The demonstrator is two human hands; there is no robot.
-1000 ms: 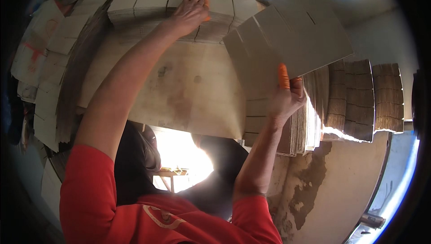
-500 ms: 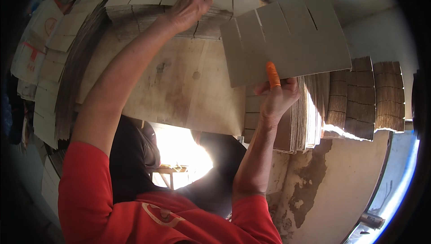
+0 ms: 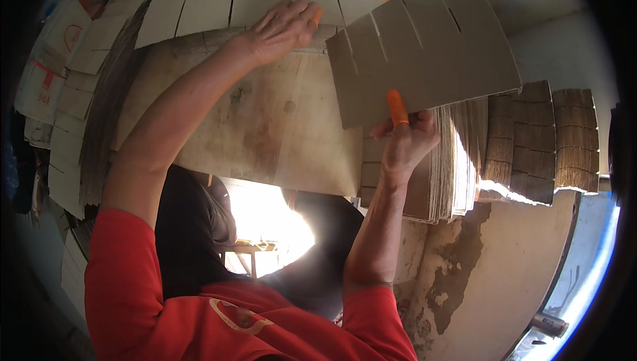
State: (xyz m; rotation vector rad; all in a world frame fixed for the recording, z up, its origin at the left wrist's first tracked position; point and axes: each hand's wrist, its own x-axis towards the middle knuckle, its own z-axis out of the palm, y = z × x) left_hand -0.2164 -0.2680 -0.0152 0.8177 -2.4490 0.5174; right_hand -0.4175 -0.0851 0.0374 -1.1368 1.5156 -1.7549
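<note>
My right hand [image 3: 410,137] grips a grey slotted cardboard sheet [image 3: 431,62] by its near edge, the thumb in an orange finger cot lying on its face. The sheet is tilted and raised, its slots opening at the far edge. At the back, my left hand [image 3: 286,28] has its fingers curled over a pale slotted cardboard sheet [image 3: 206,6], which lies on a stack of such sheets [image 3: 212,40] and juts past the stack's near side. Orange covering shows on a left fingertip too. The undersides of the left fingers are hidden.
A stained wooden board [image 3: 265,122] lies between my arms. Upright cardboard sheets [image 3: 444,175] and slotted bundles [image 3: 532,142] line the right side. More stacked cardboard [image 3: 109,102] runs along the left. A wall with peeling paint [image 3: 458,275] is at lower right.
The pale sheet under my left hand has slid nearer and slightly left, covering more of the stack's front. My right hand and its sheet have shifted slightly, the sheet's far edge rising.
</note>
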